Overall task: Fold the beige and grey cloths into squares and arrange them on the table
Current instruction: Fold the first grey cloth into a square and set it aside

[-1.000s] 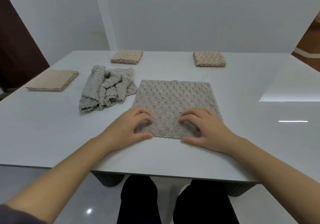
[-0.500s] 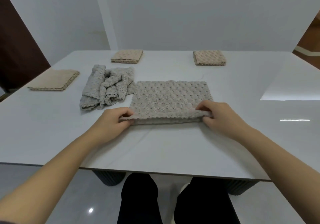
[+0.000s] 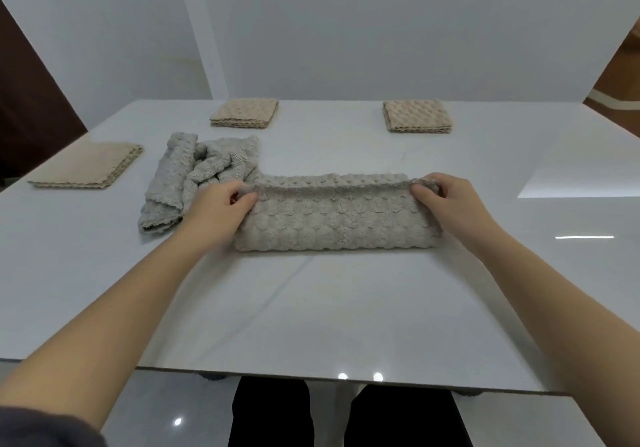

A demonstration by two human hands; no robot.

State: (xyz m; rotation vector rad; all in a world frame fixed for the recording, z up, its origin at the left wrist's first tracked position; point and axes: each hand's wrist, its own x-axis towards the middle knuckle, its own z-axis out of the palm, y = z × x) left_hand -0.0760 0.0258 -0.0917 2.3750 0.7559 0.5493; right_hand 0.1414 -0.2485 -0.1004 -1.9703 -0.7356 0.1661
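A grey textured cloth (image 3: 334, 218) lies folded in half as a wide strip in the middle of the white table (image 3: 311, 315). My left hand (image 3: 218, 209) pinches its far left corners and my right hand (image 3: 446, 204) pinches its far right corners, holding the doubled far edge together. A crumpled grey cloth (image 3: 194, 178) lies just left of it, partly behind my left hand. Three beige cloths sit folded as squares: one at the left edge (image 3: 88, 164), one at the far middle (image 3: 246, 112), one at the far right (image 3: 417, 115).
The table's near edge (image 3: 311, 379) runs across the lower view, with my dark-clad legs (image 3: 346, 415) below it. A white wall stands behind the table. A glossy patch of light lies on the table's right side (image 3: 581, 183).
Both hands picked up the near edge of the flat grey cloth and carried it away from me onto the far edge, folding the cloth in half.
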